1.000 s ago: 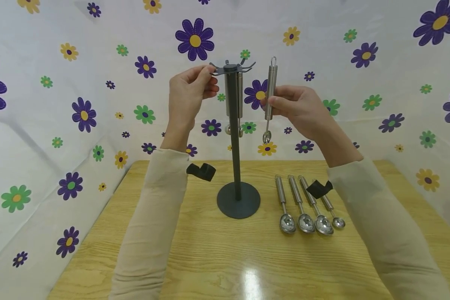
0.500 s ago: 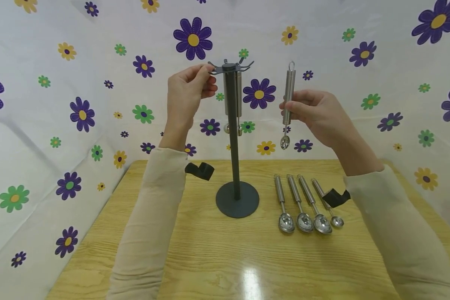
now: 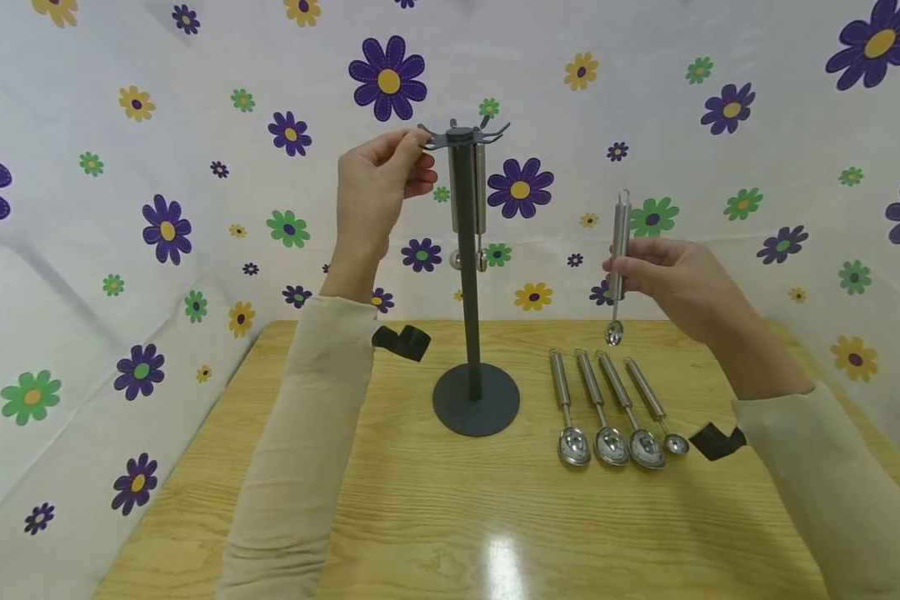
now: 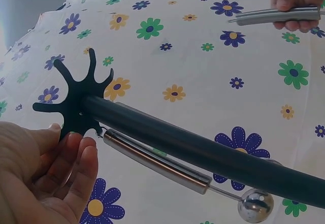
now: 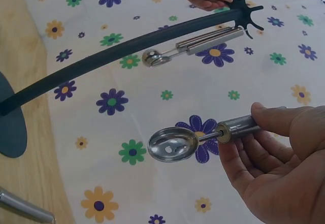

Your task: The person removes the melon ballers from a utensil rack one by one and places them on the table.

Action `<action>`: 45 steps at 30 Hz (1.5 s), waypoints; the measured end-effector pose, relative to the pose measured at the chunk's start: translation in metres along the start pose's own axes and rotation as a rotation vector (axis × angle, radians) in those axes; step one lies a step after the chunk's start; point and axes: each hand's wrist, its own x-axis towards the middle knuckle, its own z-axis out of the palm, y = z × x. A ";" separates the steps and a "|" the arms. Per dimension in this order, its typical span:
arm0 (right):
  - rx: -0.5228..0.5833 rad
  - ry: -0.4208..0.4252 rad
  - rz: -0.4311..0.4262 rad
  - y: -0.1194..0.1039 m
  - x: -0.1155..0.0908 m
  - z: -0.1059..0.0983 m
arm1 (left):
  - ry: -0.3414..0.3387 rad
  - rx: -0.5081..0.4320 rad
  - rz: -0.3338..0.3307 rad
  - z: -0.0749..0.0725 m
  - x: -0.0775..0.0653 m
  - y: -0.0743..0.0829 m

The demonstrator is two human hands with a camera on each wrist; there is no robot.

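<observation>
Pinching the hooked top [image 3: 461, 134] of a dark stand [image 3: 468, 283] between fingers of the left hand [image 3: 375, 187], with two metal utensils [image 3: 482, 187] hung at its far side, then four spoons [image 3: 594, 400] in a row on the table [image 3: 390, 508]; rightmost, pinching a small spoon [image 3: 620, 233] by its handle, bowl down, between fingers of the right hand [image 3: 686, 287], aloft, well apart from the stand

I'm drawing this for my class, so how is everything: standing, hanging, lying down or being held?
Stand: upright on the table
Held spoon: raised, bowl end down
Two hanging utensils: hanging from the stand
Four other spoons: lying side by side on the table
Left hand: pinching a prong atop the stand
Right hand: gripping the held spoon
</observation>
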 end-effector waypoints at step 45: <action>0.215 -0.178 0.098 0.153 -0.074 -0.069 | 0.019 0.028 0.038 0.001 0.000 -0.001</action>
